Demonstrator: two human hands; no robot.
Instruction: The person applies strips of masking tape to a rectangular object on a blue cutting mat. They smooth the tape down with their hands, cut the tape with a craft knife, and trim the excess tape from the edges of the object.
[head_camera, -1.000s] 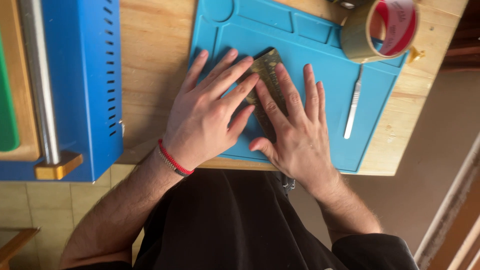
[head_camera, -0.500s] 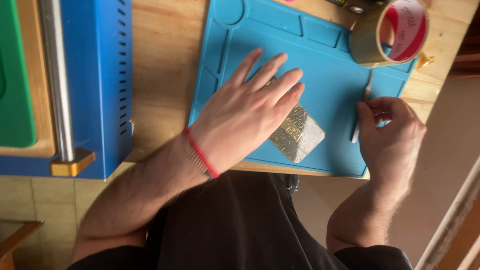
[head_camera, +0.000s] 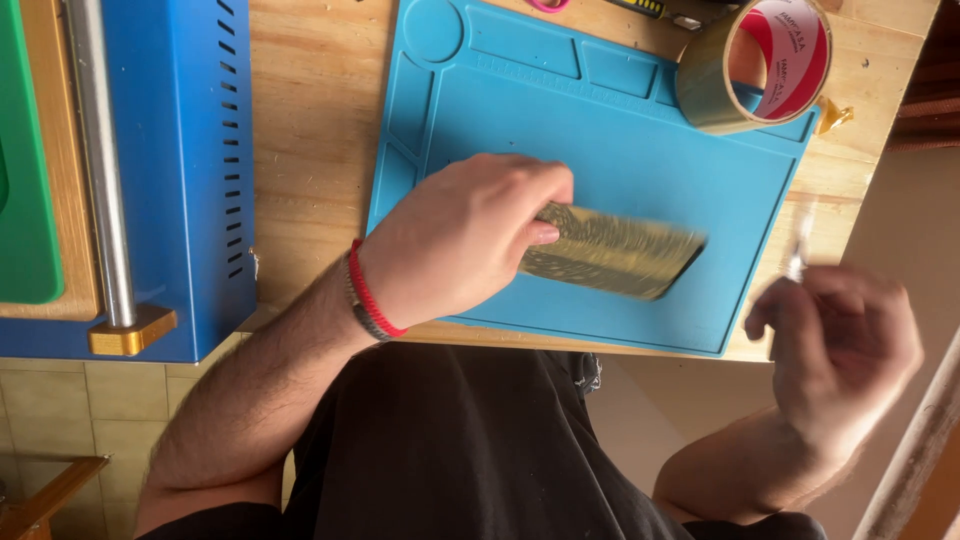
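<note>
On a light wooden workbench (head_camera: 310, 120) lies a bright blue silicone work mat (head_camera: 610, 130). The left hand (head_camera: 460, 240), a red cord bracelet (head_camera: 372, 300) at its wrist, grips one end of a flat gold-patterned rectangular piece (head_camera: 615, 252), which rests on the mat near its front edge. The right hand (head_camera: 840, 345), blurred, hovers off the bench's right edge, fingers curled around a thin silvery tool (head_camera: 798, 250). A roll of brown packing tape (head_camera: 752, 62) stands at the mat's far right corner. A blue metal machine (head_camera: 180, 170) sits to the left.
</note>
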